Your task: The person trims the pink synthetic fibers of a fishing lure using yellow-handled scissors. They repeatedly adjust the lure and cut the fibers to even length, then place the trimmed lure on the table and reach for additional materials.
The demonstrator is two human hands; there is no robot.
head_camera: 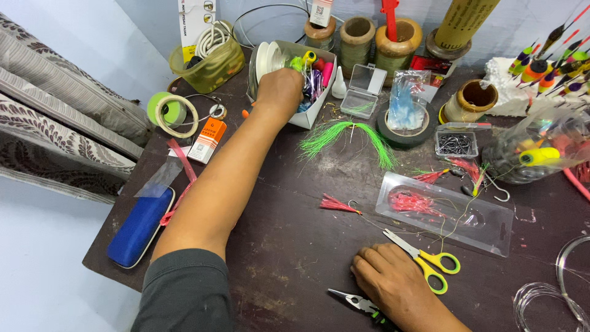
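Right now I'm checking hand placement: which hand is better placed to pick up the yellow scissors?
The right hand. It rests on the table right beside the yellow scissors, while the left hand is stretched far across into the white box of spools.

A dark, scuffed desk (295,246) carries yellow scissors (424,258) and pliers (359,302) near, a blue case (140,227) at left, green feathers (347,136) mid-desk, and thread spools (357,38) far.
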